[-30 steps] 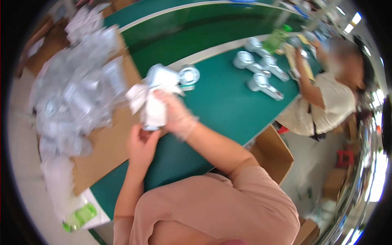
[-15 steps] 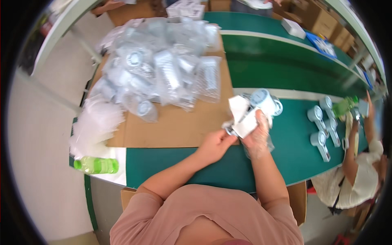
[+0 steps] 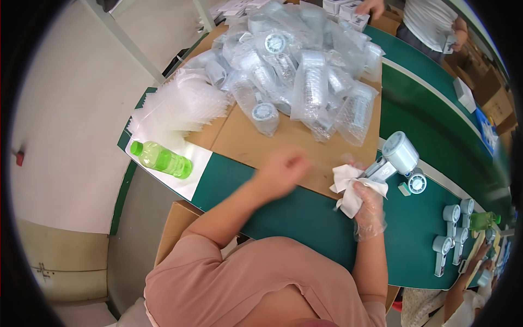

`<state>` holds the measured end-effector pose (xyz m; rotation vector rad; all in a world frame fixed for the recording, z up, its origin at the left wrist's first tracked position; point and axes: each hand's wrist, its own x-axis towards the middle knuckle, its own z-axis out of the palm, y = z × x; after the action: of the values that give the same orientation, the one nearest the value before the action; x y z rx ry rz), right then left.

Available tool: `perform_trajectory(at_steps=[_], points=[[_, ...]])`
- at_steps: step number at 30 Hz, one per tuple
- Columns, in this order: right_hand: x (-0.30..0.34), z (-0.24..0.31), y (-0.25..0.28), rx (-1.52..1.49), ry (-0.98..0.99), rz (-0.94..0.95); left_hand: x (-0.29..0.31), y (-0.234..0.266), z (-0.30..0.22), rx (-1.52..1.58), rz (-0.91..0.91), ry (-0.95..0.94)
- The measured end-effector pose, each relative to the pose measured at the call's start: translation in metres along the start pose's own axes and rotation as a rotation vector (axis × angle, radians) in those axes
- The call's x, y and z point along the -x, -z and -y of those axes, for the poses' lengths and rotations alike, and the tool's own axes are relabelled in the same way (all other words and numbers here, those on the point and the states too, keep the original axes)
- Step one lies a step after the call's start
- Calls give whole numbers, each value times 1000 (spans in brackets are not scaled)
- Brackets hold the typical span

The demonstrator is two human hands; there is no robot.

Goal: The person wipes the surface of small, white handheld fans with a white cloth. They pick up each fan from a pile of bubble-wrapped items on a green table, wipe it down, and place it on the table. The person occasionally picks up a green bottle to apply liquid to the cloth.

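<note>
My right hand [image 3: 370,206], in a thin clear plastic glove, is closed around a white cloth [image 3: 348,185] and a light-blue handheld fan [image 3: 400,152]. The cloth wraps the handle's lower end, and the round head points up and right. Over the cardboard's front edge, my left hand [image 3: 283,169] is apart from the fan; motion blurs its fingers. Just right of the held fan, another fan [image 3: 417,181] and a small green-and-white block [image 3: 404,189] lie on the green table. Several bubble-wrap bags with fans [image 3: 313,87] are heaped on the cardboard sheet [image 3: 256,139].
Flat bubble bags [image 3: 174,106] and a green bottle [image 3: 163,159] lie at the left. More fans [image 3: 442,245] stand at the right, beside another green bottle [image 3: 482,220] and a co-worker's arm [image 3: 463,283]. Across the table stands another person [image 3: 430,27]. A table leg [image 3: 125,43] rises at the left.
My view has turned to the left. My left hand has come away from the fan and moved left. My right hand still grips the fan and cloth.
</note>
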<state>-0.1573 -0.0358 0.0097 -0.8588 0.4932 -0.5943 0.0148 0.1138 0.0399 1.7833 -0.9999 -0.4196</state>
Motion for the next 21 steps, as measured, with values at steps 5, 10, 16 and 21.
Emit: perform_trajectory(at_steps=[5, 10, 16, 21], points=[[-8, 2, 14, -23, 116, -74, -48, 150, 61, -787, -773, -366], [-3, 13, 20, 56, 68, -48, -85, 204, 58, -1315, -678, -231], [21, 29, 21, 75, -122, -168, -104, 215, 84, -1254, -509, 121], [26, 12, 50, 50, -13, -227, -70, 188, 64, -863, -751, 121]])
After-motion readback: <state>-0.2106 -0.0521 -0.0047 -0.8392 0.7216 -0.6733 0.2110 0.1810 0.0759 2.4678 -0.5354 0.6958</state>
